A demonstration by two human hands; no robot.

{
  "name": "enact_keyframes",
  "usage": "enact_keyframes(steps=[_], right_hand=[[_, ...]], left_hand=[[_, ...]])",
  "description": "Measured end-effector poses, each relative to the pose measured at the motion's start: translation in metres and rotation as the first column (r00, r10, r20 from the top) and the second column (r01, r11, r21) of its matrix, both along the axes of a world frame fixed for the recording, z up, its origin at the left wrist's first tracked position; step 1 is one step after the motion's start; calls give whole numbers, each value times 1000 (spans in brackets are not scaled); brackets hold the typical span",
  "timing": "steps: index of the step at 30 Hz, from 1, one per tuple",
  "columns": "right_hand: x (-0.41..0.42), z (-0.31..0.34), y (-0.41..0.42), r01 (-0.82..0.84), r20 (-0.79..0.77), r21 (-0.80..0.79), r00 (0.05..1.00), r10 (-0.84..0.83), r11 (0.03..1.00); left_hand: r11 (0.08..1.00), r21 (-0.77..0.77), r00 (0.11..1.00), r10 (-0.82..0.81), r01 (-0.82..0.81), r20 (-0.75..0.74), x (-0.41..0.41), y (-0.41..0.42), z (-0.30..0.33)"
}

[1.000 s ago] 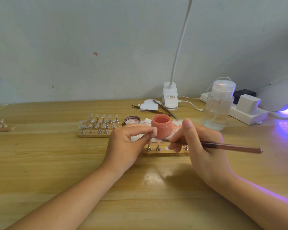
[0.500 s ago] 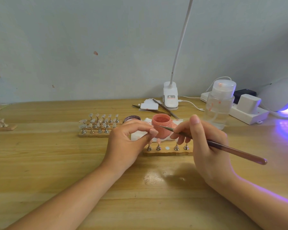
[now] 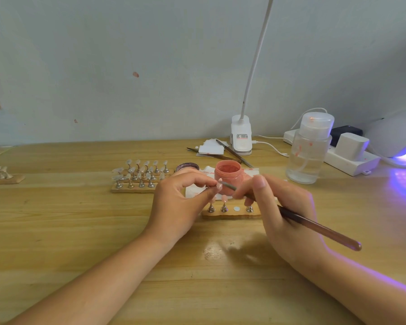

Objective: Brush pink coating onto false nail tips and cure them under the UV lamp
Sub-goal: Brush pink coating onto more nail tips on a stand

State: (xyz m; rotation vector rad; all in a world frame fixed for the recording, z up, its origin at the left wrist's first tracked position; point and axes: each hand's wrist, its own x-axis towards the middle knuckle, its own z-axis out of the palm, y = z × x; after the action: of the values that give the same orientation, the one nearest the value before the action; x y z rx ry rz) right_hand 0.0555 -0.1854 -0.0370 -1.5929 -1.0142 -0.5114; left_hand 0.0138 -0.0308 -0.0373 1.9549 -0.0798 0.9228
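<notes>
We pinch a small nail tip (image 3: 219, 186) on its peg in our left hand (image 3: 181, 205) while our right hand (image 3: 275, 207) grips the brush (image 3: 298, 219), its bristles touching that tip just in front of the open pink jar (image 3: 227, 175). We judge that a slip of the brush could smear coating onto our left fingertips, or that our right hand could knock the pegs on the wooden holder (image 3: 231, 213) just beneath it, and the lit UV lamp (image 3: 399, 141) sits well off beyond the right hand. The label on the white clip lamp base (image 3: 241, 139) behind the jar is too small to read.
</notes>
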Motion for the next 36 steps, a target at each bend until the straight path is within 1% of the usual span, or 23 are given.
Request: enact_keyframes(steps=[2,5,9,12,14,17,21,24,28,31,36], right_hand=[[1,-1,0,2,-19,-9,1000,-3,1000],[0,-2,-2,-51,-82,38,995,54,998],[0,-1,0,-29,-97,44,995,34,999],[-1,-2,-1,-87,-175,73,980,99,994],[-2,-2,-1,-87,-154,91,983,101,992],[-1,0,1,-53,-113,70,992,61,996],[-2,-3,-1,-114,-209,129,968,139,985],[-2,-2,-1,-94,-159,131,981,114,987],[0,0,-2,-55,-69,124,996,64,991],[1,0,-3,-29,-67,77,997,34,997],[4,2,1,26,-28,15,999,-25,1000]], left_hand=[[1000,6,1000,4,-4,-1,0,0,0],[1000,-19,1000,3,-3,-3,0,-1,0],[1000,-23,1000,-10,10,-15,-1,0,0],[1000,-30,1000,3,-3,-19,-1,0,0],[999,-35,1000,2,-3,-26,0,0,0],[1000,-23,1000,-1,0,-28,-1,0,0],[998,-57,999,-8,6,-41,-1,0,0],[995,-93,998,-36,32,-44,-2,0,0],[998,-43,998,-57,56,-27,-2,0,0],[998,-12,999,-55,55,-2,-1,-1,0],[998,-6,998,-59,59,-22,1,0,-2]])
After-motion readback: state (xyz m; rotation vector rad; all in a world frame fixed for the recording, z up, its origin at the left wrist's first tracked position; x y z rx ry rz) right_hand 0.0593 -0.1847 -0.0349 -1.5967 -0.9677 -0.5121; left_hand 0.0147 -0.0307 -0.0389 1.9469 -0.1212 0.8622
